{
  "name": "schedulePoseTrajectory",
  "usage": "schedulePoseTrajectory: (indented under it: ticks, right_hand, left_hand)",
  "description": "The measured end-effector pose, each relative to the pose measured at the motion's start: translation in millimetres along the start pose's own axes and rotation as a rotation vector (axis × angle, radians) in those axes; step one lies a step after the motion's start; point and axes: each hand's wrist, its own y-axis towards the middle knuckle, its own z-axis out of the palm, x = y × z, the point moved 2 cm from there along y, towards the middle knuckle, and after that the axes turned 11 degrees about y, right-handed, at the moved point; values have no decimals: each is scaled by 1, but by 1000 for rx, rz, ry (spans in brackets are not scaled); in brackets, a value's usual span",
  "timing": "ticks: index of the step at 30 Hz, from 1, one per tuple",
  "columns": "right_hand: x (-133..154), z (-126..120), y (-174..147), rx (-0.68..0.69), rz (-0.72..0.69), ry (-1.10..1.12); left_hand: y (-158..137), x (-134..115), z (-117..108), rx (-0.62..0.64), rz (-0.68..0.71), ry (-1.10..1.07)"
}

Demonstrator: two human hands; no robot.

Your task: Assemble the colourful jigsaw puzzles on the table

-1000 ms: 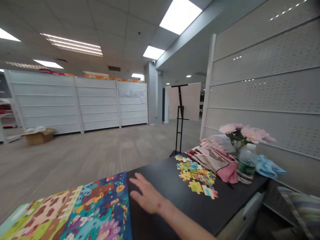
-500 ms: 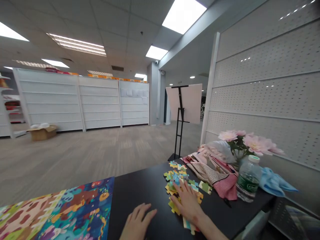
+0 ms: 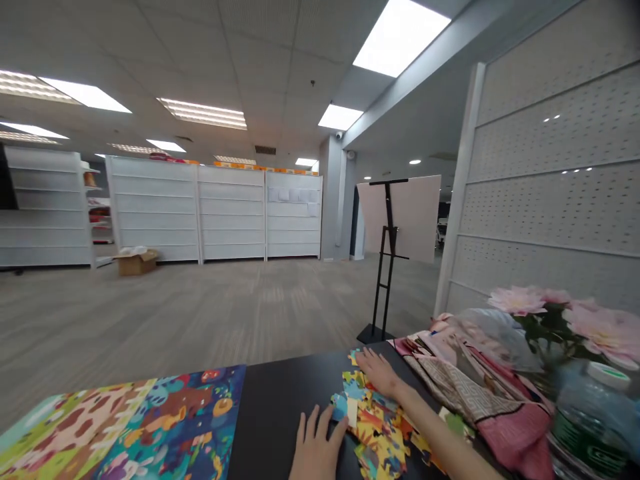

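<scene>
A heap of colourful jigsaw puzzle pieces lies on the black table. My right hand rests flat on the far end of the heap, fingers stretched out, covering some pieces. At the heap's left edge is my left hand, palm down with fingers spread. Its thumb is close to a pale piece; whether they touch I cannot tell. My right forearm hides part of the heap's right side.
Colourful illustrated sheets cover the table's left part. To the right are a patterned pink cloth, a water bottle and pink flowers. Beyond the table stands a black easel with a board.
My right hand has moved to the far end of the heap. My left hand has come right, up to the pieces. The view has turned left.
</scene>
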Motion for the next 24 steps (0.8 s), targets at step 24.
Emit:
schedulePoseTrajectory:
  ticks: [24]
  right_hand:
    - [-33, -29, -186, -25, 192, 24]
  left_hand:
    - [-39, 1, -47, -174, -143, 87]
